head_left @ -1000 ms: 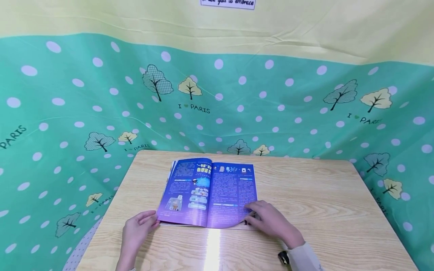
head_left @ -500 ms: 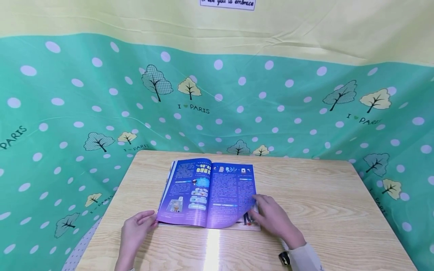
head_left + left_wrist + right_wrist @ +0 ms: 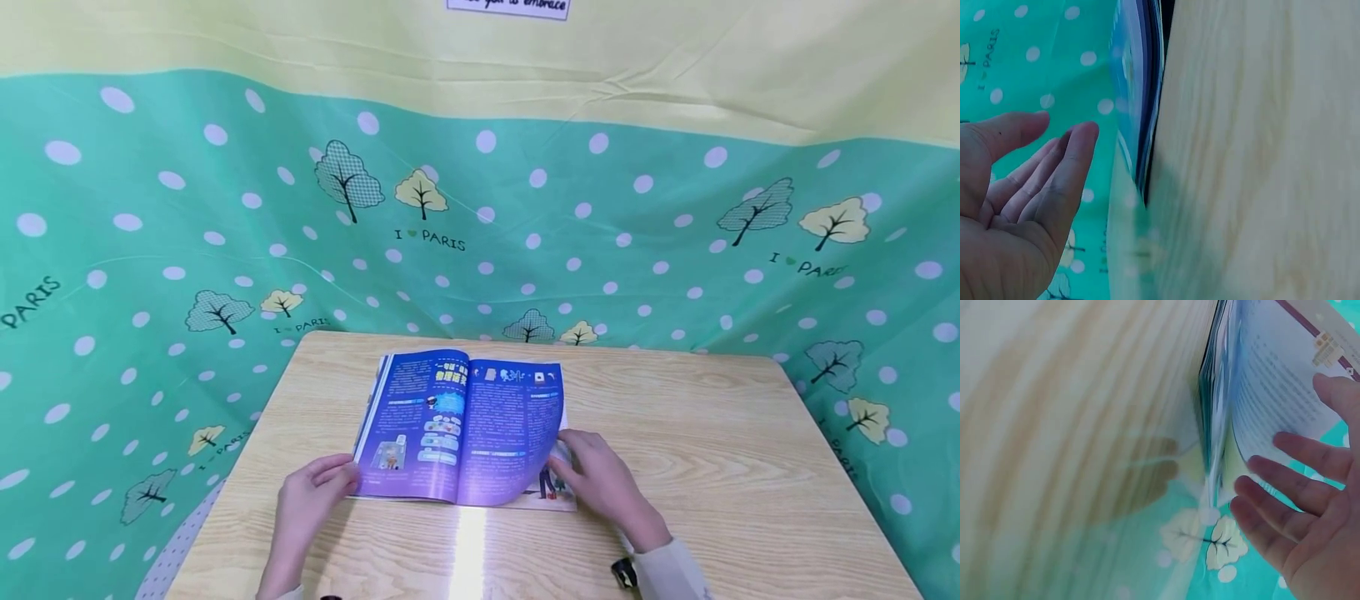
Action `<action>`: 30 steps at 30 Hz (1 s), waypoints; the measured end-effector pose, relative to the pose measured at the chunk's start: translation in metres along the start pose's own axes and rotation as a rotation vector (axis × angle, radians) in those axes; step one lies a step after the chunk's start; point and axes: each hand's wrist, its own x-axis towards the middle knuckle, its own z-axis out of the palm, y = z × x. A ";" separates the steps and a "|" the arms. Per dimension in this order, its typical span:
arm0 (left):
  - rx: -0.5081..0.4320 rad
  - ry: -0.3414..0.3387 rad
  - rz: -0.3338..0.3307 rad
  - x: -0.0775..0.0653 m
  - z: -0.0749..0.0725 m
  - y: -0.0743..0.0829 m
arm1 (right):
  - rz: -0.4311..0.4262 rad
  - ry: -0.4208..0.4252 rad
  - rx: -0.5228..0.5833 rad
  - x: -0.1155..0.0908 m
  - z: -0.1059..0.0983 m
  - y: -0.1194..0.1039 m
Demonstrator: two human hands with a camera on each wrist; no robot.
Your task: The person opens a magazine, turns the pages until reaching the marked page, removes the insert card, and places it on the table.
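Note:
An open magazine [image 3: 495, 433] with blue-purple pages lies on the wooden table, its left pages slightly fanned at the edge. My left hand [image 3: 313, 496] is at its lower left corner; in the left wrist view the thumb and fingers are extended and parted, with nothing between them. At the right page's lower edge is my right hand [image 3: 603, 479], fingertips at the lifted, curling page. The right wrist view shows those fingers [image 3: 1297, 481] spread and fairly straight beside the text on the raised page [image 3: 1272, 381]. A picture of figures [image 3: 547, 485] shows beneath the curl.
The wooden table [image 3: 697, 442] extends right and in front of the magazine, with a bright light reflection [image 3: 470, 550] near its front. A green dotted curtain [image 3: 600, 250] with trees hangs behind and at both sides. A small black item [image 3: 624, 573] is at the right wrist.
The right page's lower corner has risen and curled inward, uncovering more of the page beneath. My right hand has shifted slightly up along the edge. My left hand has moved slightly right and up.

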 end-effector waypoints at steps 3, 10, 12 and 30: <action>-0.007 -0.039 0.046 -0.001 0.014 0.006 | -0.045 0.025 0.018 0.002 0.003 -0.006; -0.103 -0.175 0.160 -0.004 0.052 0.023 | -0.115 -0.006 -0.029 0.008 0.008 -0.023; -0.127 -0.220 0.200 -0.005 0.062 0.027 | -0.136 -0.030 -0.037 0.010 0.010 -0.028; -0.211 -0.477 0.177 -0.024 0.122 0.037 | -0.188 -0.090 -0.092 0.017 0.023 -0.044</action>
